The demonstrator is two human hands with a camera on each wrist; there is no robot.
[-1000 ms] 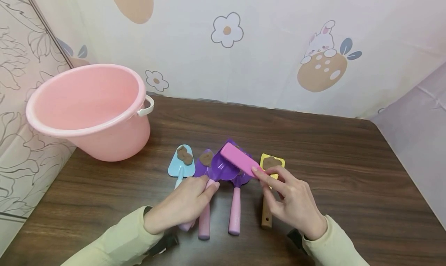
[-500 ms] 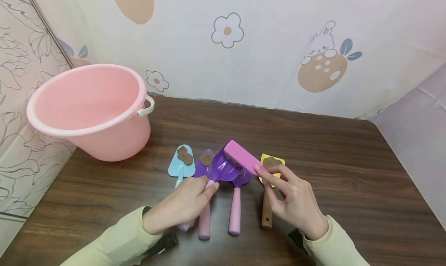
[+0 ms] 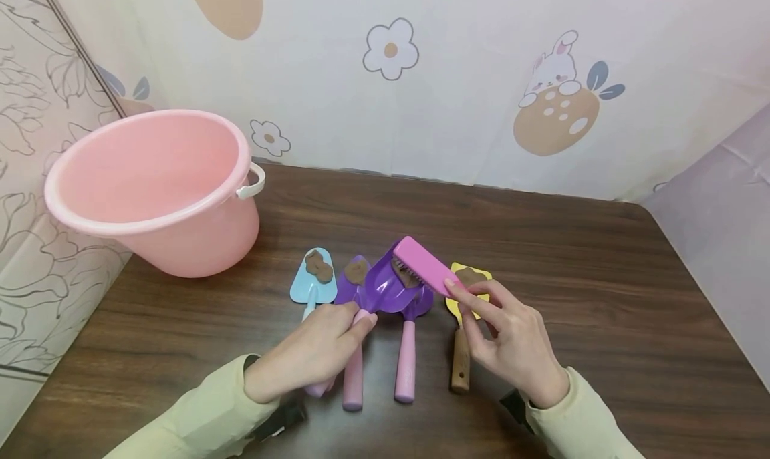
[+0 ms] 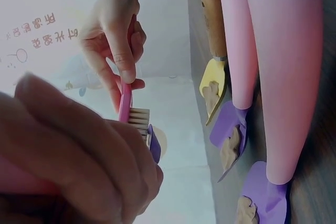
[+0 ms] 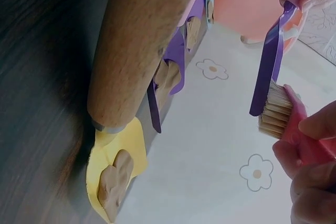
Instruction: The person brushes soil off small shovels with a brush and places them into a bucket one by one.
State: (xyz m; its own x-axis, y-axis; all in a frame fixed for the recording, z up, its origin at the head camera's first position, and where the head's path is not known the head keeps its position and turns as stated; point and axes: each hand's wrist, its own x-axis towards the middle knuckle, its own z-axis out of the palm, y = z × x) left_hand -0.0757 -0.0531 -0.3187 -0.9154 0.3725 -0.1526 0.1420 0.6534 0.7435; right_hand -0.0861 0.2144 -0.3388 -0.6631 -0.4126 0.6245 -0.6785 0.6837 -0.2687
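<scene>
Over the last second, the pink flat-backed brush [image 3: 424, 262] slides a little right and farther away across the glossy purple plastic scoop [image 3: 385, 295], while the scoop itself barely moves. I take that for 1 sweeping stroke, so the brushing looks in progress rather than done.

The left hand [image 3: 321, 342] is curled round the scoop's pink handle, holding it raised; the right hand [image 3: 511, 335] pinches the brush between thumb and fingers. The 2 hands are apart, and the pale bristles [image 5: 275, 111] touch the scoop's blade. I cannot tell what lies beneath them.

On the table below, the pale-blue shovel [image 3: 307, 288], 2 purple shovels [image 3: 352, 375] and the wooden-handled yellow shovel [image 3: 460, 342] stay put, each bearing brown lumps [image 3: 471, 277].
</scene>
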